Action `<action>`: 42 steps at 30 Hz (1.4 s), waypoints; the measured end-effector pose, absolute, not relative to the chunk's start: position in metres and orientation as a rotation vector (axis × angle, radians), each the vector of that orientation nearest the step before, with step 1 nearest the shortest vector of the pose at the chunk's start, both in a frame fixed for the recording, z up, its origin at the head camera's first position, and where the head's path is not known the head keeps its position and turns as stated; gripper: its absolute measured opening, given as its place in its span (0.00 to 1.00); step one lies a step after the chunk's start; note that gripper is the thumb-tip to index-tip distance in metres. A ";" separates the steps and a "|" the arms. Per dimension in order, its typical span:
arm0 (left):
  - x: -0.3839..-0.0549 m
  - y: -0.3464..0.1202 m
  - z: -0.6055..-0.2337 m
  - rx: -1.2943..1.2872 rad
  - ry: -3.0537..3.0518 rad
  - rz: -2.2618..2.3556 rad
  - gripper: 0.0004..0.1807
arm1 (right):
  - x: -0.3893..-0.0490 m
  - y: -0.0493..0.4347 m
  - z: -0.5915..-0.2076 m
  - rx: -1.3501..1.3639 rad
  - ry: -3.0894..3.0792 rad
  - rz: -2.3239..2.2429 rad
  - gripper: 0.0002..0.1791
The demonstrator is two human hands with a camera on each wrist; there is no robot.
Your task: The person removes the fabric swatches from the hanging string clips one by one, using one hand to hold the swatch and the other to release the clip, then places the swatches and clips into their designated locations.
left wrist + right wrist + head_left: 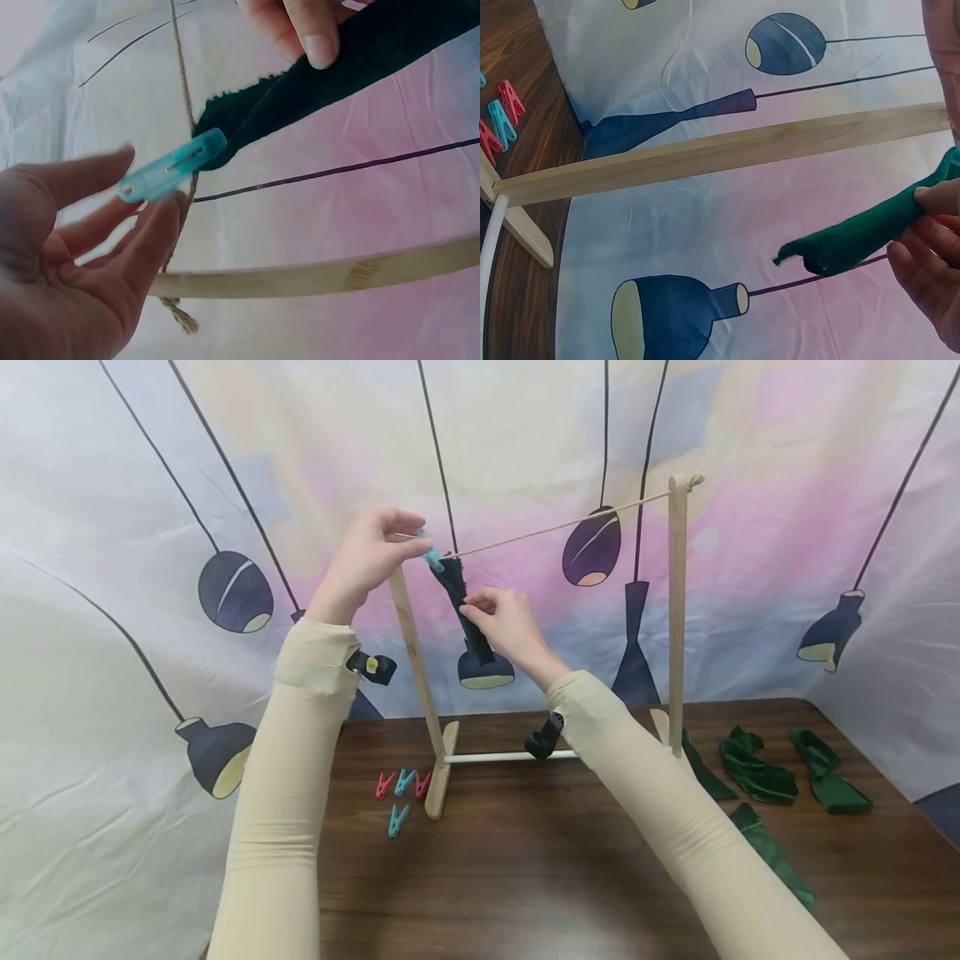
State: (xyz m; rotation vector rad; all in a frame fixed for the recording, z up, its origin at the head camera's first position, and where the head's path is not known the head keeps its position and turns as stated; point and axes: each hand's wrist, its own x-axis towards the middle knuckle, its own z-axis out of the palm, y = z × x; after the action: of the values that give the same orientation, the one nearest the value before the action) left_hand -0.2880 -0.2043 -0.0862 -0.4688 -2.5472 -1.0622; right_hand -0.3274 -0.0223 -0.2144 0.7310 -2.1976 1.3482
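Observation:
A strip of dark green velvety cloth (471, 627) hangs from the twine line (555, 530), its top bunched under a light blue clothespin (174, 166). At the clothespin's tail is my left hand (369, 560); in the left wrist view its thumb stands apart from the clothespin, and a fingertip lies right at its lower side. My right hand (510, 625) pinches the edge of the cloth between thumb and fingers, partway down the strip. In the right wrist view the cloth's lower end (832, 244) hangs loose, folded into a tube.
A wooden post (677, 610) holds the line at right, another post (417, 660) at left, with a white rod (495, 757) between their feet. Several red and blue clothespins (397, 820) lie left on the brown table (525, 877). More green cloth pieces (757, 768) lie at right.

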 end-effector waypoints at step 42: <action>-0.292 -0.200 -0.085 -0.492 -1.938 -1.337 0.12 | -0.309 0.012 -0.211 0.737 -2.188 1.363 0.13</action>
State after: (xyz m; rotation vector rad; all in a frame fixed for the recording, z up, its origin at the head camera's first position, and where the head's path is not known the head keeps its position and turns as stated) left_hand -0.2917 -0.2003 -0.0851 -0.4922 -1.9384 -1.3369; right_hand -0.3093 0.0117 -0.2110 0.7366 -2.1883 1.3633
